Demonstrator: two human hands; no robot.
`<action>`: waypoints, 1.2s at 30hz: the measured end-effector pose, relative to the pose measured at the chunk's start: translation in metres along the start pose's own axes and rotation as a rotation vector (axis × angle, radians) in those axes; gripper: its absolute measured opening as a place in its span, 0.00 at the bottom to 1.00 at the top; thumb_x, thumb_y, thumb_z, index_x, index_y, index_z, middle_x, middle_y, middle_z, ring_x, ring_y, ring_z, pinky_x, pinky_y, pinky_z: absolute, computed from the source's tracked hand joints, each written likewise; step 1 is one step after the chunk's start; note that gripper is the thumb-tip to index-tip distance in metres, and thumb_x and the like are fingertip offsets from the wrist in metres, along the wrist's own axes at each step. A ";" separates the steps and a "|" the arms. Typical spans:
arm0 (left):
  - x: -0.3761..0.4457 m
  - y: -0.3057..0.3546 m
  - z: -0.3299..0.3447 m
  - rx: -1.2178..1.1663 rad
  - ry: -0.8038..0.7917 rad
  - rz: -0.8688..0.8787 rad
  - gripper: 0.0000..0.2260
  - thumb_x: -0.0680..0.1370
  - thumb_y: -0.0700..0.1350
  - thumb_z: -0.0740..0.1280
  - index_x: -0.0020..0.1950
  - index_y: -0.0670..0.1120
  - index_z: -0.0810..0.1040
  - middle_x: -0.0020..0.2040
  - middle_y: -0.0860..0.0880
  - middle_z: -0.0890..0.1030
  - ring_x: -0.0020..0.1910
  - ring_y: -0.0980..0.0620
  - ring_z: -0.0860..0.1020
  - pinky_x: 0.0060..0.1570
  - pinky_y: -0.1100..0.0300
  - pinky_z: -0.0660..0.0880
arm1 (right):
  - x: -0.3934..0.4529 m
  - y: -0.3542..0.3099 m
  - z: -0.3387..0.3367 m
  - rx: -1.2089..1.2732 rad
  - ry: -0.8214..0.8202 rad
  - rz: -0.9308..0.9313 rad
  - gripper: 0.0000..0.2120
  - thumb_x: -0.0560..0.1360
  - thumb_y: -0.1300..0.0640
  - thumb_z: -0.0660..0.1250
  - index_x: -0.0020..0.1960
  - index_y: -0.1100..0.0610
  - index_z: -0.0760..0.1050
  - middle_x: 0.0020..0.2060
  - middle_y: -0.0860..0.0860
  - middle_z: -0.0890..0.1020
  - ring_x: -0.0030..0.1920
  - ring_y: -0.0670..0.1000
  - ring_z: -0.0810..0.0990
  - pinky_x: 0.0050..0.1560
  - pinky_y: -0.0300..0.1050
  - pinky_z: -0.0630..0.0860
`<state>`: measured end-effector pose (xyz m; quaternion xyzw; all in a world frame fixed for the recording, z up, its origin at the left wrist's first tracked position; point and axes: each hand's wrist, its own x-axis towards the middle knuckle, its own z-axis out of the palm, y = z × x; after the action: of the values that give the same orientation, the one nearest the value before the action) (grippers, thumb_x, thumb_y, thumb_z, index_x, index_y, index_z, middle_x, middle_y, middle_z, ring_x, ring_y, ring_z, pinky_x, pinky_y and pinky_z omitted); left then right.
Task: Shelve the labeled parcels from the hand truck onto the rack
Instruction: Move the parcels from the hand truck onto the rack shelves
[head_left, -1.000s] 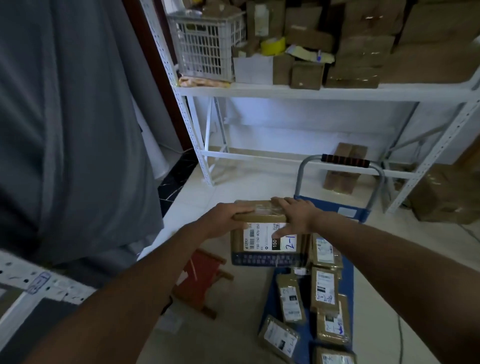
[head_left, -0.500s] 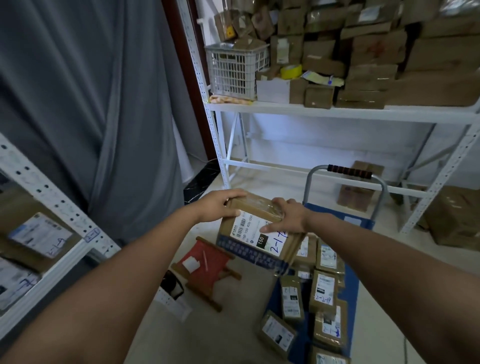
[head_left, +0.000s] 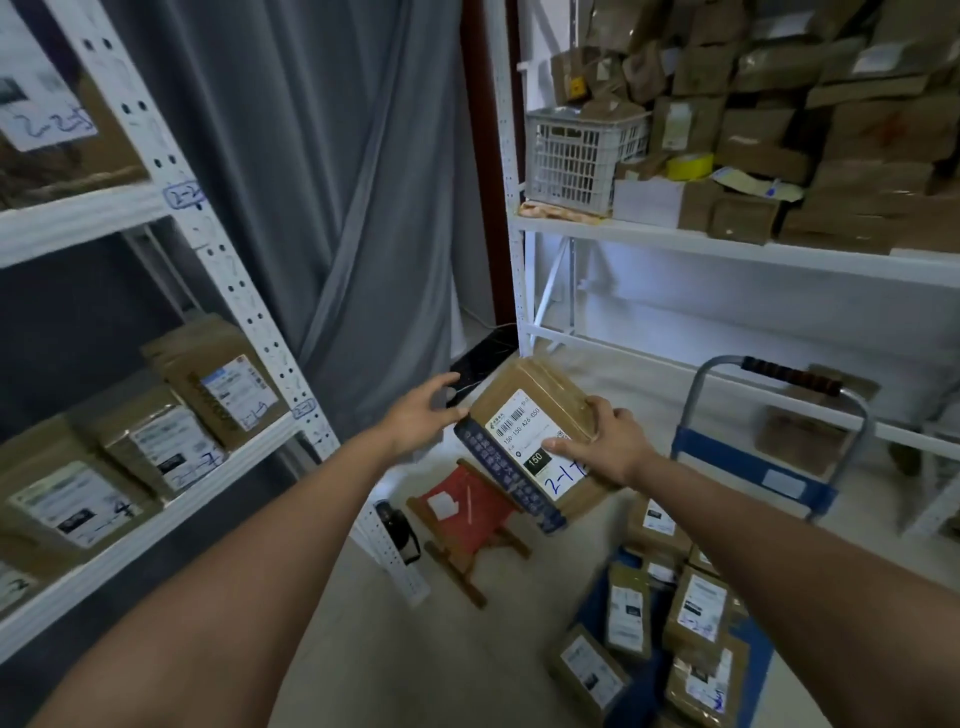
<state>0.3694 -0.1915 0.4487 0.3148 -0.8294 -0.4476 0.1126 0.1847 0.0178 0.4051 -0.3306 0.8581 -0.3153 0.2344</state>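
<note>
— Where's the parcel right now?

— Off the truck, in the air. The brown taped cardboard box with the white label (head_left: 535, 441) is carried tilted between both hands, its long axis running from far-left down toward the person's right.

— How is the grip?

— The right hand (head_left: 608, 441) has fingers curled over the box's near-right edge, thumb lying on the label. The left hand (head_left: 423, 415) has fingers spread, only the tips touching the far-left corner; more a steadying touch than a clamp.

— Which way must it go?

— The label reads "2-1". The white steel rack on the left (head_left: 244, 457) carries a matching tag on its post, with similar boxes already on that shelf. So the shelf lies left of the grip, nearer the left hand. I'd guess it swings leftward, long side leading.

— And the rest?

— More labeled brown parcels (head_left: 696, 608) lie on the blue hand truck (head_left: 748, 467), below the right arm.
</note>
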 end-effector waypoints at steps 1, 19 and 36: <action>-0.007 -0.007 -0.010 -0.004 0.042 -0.012 0.27 0.77 0.50 0.70 0.74 0.55 0.66 0.75 0.50 0.66 0.71 0.49 0.67 0.66 0.48 0.72 | -0.002 -0.008 0.008 0.021 -0.006 -0.004 0.52 0.63 0.29 0.72 0.77 0.49 0.54 0.69 0.59 0.65 0.69 0.62 0.68 0.69 0.61 0.68; -0.161 -0.141 -0.175 -0.274 0.200 -0.222 0.16 0.80 0.54 0.65 0.67 0.55 0.71 0.64 0.52 0.75 0.57 0.49 0.79 0.63 0.49 0.75 | -0.081 -0.164 0.186 0.311 -0.107 0.000 0.63 0.49 0.17 0.66 0.75 0.45 0.54 0.65 0.56 0.75 0.60 0.58 0.79 0.63 0.58 0.75; -0.277 -0.190 -0.213 -0.467 0.193 -0.274 0.34 0.77 0.61 0.65 0.77 0.63 0.49 0.71 0.51 0.72 0.64 0.46 0.74 0.69 0.40 0.65 | -0.170 -0.219 0.274 0.413 -0.331 -0.059 0.49 0.55 0.22 0.70 0.66 0.47 0.64 0.52 0.48 0.84 0.52 0.51 0.84 0.61 0.56 0.77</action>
<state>0.7640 -0.2384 0.4421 0.4305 -0.6392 -0.6054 0.1988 0.5586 -0.0940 0.4008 -0.3477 0.7157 -0.4319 0.4247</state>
